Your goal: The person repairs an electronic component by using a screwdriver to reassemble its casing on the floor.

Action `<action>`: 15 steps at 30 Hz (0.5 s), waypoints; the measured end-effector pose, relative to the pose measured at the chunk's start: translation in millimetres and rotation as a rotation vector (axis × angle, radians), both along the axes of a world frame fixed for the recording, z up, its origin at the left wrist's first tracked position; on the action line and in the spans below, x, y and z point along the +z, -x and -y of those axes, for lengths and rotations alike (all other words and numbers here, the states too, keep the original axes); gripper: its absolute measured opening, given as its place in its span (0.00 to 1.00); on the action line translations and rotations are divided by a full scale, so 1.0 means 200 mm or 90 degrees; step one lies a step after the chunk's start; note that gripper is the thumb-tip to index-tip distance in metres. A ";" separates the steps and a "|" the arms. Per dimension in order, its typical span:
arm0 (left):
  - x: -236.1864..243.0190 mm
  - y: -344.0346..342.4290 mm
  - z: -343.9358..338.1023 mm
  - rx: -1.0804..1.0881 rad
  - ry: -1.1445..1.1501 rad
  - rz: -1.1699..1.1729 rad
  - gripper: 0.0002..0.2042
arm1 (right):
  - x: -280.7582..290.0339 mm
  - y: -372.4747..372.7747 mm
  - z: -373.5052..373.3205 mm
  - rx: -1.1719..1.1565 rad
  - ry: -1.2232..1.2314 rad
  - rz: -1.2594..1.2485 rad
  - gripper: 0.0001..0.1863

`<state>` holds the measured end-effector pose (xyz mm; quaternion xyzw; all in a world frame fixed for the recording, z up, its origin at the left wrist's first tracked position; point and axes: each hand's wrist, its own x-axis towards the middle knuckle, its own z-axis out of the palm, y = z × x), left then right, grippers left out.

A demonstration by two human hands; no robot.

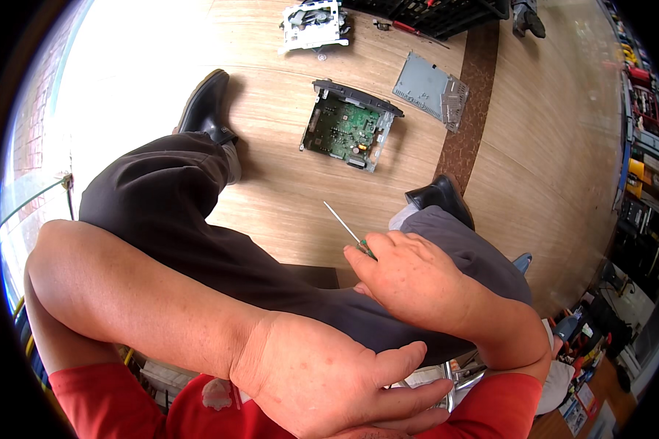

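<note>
The right hand (417, 282), at four o'clock from the centre of the view, is gripping the green handle of a screwdriver (342, 222), whose thin bare shaft is pointing toward about eleven o'clock. The left hand (326, 380) is hovering at six o'clock, back upward, its fingers parting and bending loosely; its palm is hiding, so I cannot tell whether it is holding anything. An open electronic unit (346, 130) with a green circuit board is lying on the floor (285, 212) at twelve o'clock, well apart from the screwdriver's tip. Beyond it, a silver mechanism (315, 28) is sitting at twelve, while a grey metal panel (421, 82) is lying at one.
</note>
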<state>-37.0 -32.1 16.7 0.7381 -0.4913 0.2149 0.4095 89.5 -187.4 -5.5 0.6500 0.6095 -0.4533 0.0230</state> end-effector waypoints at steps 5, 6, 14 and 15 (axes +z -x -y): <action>-0.02 0.05 0.08 0.039 0.032 -0.016 0.24 | 0.00 0.00 0.00 -0.002 0.005 0.000 0.25; -0.01 0.04 0.07 0.059 0.048 -0.029 0.24 | 0.00 0.00 0.00 -0.001 0.007 0.001 0.25; 0.03 0.01 -0.01 0.005 -0.019 0.011 0.23 | 0.02 0.01 -0.02 0.012 -0.006 -0.001 0.25; 0.03 -0.01 -0.02 0.000 -0.017 0.015 0.23 | 0.01 0.00 -0.01 0.006 -0.005 0.001 0.25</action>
